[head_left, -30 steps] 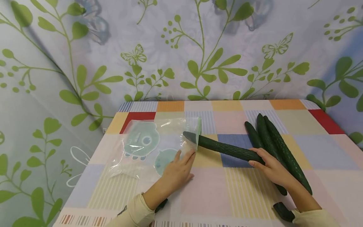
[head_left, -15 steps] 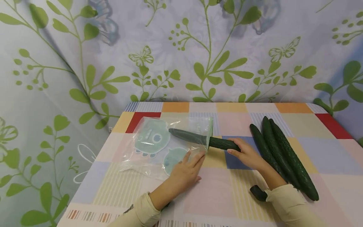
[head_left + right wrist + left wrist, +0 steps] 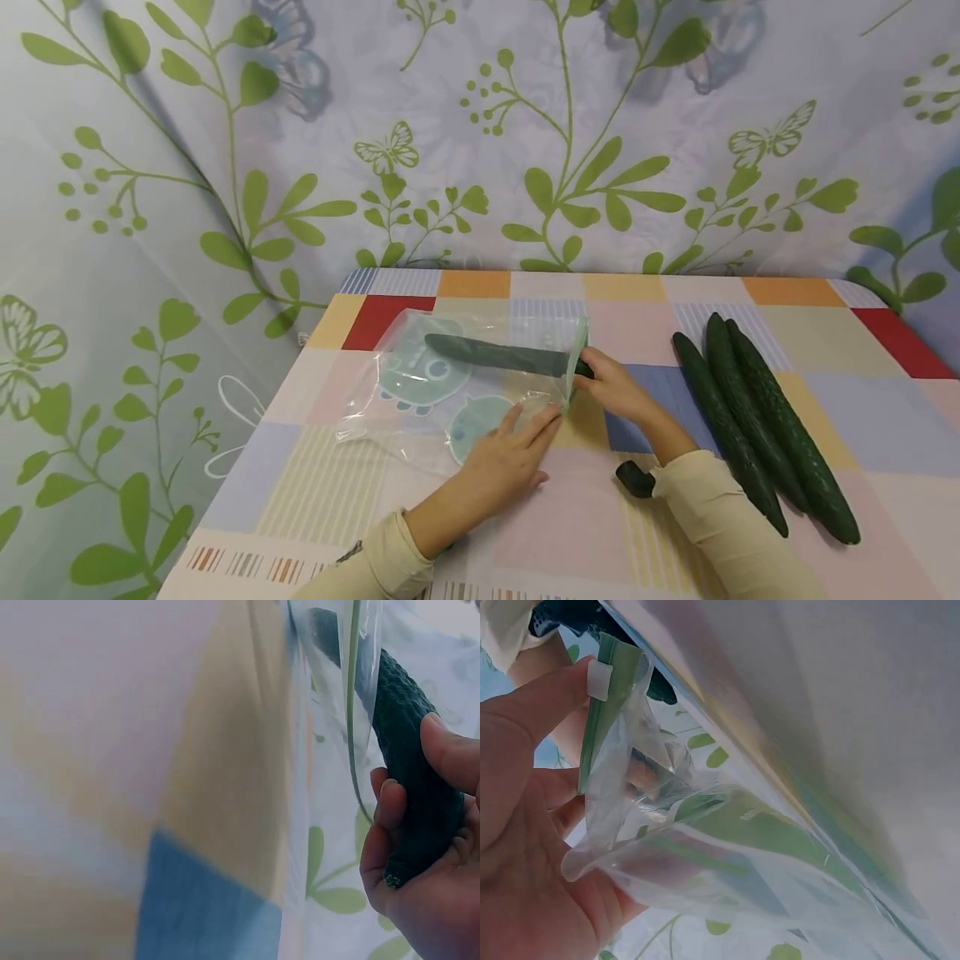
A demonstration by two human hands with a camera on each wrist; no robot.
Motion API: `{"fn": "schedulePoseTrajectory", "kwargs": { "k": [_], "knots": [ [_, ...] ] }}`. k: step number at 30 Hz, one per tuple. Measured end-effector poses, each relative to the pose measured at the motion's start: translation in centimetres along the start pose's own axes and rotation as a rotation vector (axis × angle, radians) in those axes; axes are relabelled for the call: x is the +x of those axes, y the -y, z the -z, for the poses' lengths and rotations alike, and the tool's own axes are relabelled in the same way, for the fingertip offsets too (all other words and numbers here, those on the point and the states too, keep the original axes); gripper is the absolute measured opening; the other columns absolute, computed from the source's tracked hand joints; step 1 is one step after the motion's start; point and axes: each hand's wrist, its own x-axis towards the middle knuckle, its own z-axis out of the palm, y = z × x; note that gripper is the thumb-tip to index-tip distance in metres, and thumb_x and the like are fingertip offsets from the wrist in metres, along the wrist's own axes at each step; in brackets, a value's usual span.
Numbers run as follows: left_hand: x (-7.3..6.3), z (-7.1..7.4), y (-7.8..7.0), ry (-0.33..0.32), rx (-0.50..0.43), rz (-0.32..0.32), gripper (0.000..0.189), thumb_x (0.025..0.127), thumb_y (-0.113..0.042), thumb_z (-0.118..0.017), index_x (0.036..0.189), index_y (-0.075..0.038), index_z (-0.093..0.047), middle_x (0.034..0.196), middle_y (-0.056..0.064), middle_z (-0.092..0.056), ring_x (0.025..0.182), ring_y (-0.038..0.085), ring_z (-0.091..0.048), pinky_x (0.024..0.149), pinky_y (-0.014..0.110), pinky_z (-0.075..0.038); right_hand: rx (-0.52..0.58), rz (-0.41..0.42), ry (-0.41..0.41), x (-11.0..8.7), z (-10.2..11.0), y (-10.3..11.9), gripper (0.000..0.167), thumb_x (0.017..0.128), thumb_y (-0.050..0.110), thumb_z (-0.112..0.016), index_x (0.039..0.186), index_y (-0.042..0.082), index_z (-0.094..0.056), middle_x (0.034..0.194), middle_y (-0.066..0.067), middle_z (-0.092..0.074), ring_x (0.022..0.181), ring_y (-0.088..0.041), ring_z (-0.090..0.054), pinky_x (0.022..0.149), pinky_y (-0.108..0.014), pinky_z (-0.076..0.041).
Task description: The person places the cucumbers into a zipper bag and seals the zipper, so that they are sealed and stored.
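A clear zip bag [image 3: 390, 417] printed with pale green cartoon monsters lies across the left part of the table. Most of a dark green cucumber [image 3: 487, 354] is inside it, seen through the plastic. My right hand [image 3: 618, 387] grips the cucumber's near end at the bag's mouth; the right wrist view shows thumb and fingers curled round that end [image 3: 420, 817]. My left hand [image 3: 510, 458] holds the bag's lower mouth corner, fingertips at the green zip strip [image 3: 577, 354]. In the left wrist view a finger touches the white slider [image 3: 599, 680].
Three more cucumbers [image 3: 757, 425] lie side by side on the right of the patchwork-patterned tablecloth [image 3: 517, 533], beyond my right forearm. A small dark device [image 3: 635, 479] sits at the right cuff. Leaf-printed fabric [image 3: 450, 125] hangs behind the table's far edge.
My right hand has moved left, sliding the cucumber from barely past the bag's mouth to mostly inside. My left hand has stayed at the bag's corner. The head view has shifted slightly left.
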Motion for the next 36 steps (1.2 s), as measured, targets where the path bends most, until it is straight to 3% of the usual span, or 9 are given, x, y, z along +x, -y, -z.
{"fn": "schedulePoseTrajectory", "kwargs": {
  "k": [6, 15, 19, 23, 26, 29, 36],
  "knots": [
    [0.0, 0.1, 0.1, 0.011, -0.008, -0.004, 0.076, 0.077, -0.051, -0.064, 0.139, -0.014, -0.038, 0.144, -0.006, -0.032, 0.118, 0.027, -0.051, 0.066, 0.024, -0.054, 0.121, -0.026, -0.005, 1.4, -0.8, 0.8, 0.043, 0.089, 0.023, -0.058, 0.125, 0.002, -0.049, 0.124, -0.021, -0.053, 0.118, -0.039, -0.047, 0.095, -0.053, -0.039],
    [0.1, -0.2, 0.3, -0.033, -0.011, 0.001, 0.077, 0.074, -0.048, -0.068, 0.138, -0.014, -0.040, 0.142, -0.005, -0.035, 0.114, 0.026, -0.054, 0.068, 0.024, -0.054, 0.233, -0.061, 0.041, 2.7, -1.5, 0.7, 0.045, 0.089, 0.022, -0.058, 0.128, 0.001, -0.049, 0.123, -0.021, -0.055, 0.117, -0.037, -0.048, 0.097, -0.051, -0.039],
    [0.0, 0.0, 0.4, 0.037, -0.050, 0.016, 0.077, 0.076, -0.048, -0.066, 0.139, -0.014, -0.038, 0.143, -0.006, -0.033, 0.115, 0.026, -0.054, 0.063, 0.023, -0.054, 0.195, -0.072, 0.086, 3.0, -1.6, 0.2, 0.046, 0.088, 0.023, -0.059, 0.127, 0.001, -0.050, 0.125, -0.020, -0.054, 0.119, -0.038, -0.047, 0.099, -0.051, -0.037],
    [0.1, 0.1, 0.6, 0.143, -0.128, 0.032, 0.077, 0.080, -0.049, -0.062, 0.141, -0.013, -0.033, 0.146, -0.005, -0.028, 0.116, 0.026, -0.053, 0.067, 0.025, -0.055, 0.108, -0.080, 0.125, 3.3, -1.6, -0.5, 0.051, 0.086, 0.026, -0.061, 0.128, 0.000, -0.050, 0.126, -0.021, -0.053, 0.119, -0.040, -0.046, 0.098, -0.052, -0.037],
    [0.2, 0.0, 0.7, 0.178, -0.200, 0.040, 0.076, 0.081, -0.048, -0.061, 0.142, -0.012, -0.031, 0.148, -0.004, -0.025, 0.115, 0.026, -0.053, 0.076, 0.027, -0.054, 0.006, -0.077, 0.133, 3.4, -1.3, -0.9, 0.054, 0.084, 0.029, -0.064, 0.127, 0.000, -0.050, 0.125, -0.021, -0.054, 0.118, -0.042, -0.046, 0.096, -0.053, -0.038],
    [0.2, -0.2, 0.8, 0.195, -0.265, 0.055, 0.077, 0.082, -0.048, -0.060, 0.143, -0.011, -0.029, 0.148, -0.003, -0.023, 0.113, 0.025, -0.053, 0.076, 0.026, -0.053, -0.041, -0.047, 0.171, 3.5, -0.9, -1.4, 0.052, 0.082, 0.022, -0.066, 0.126, -0.002, -0.050, 0.121, -0.023, -0.056, 0.114, -0.042, -0.048, 0.094, -0.053, -0.040],
    [0.0, -0.4, 1.0, 0.256, -0.373, 0.079, 0.076, 0.084, -0.046, -0.059, 0.144, -0.012, -0.026, 0.150, -0.003, -0.018, 0.117, 0.022, -0.050, 0.067, 0.025, -0.053, 0.138, -0.009, 0.341, 3.0, 0.2, -3.2, 0.045, 0.084, -0.002, -0.057, 0.126, -0.010, -0.044, 0.123, -0.027, -0.051, 0.109, -0.036, -0.054, 0.089, -0.039, -0.048]
  ]
}}
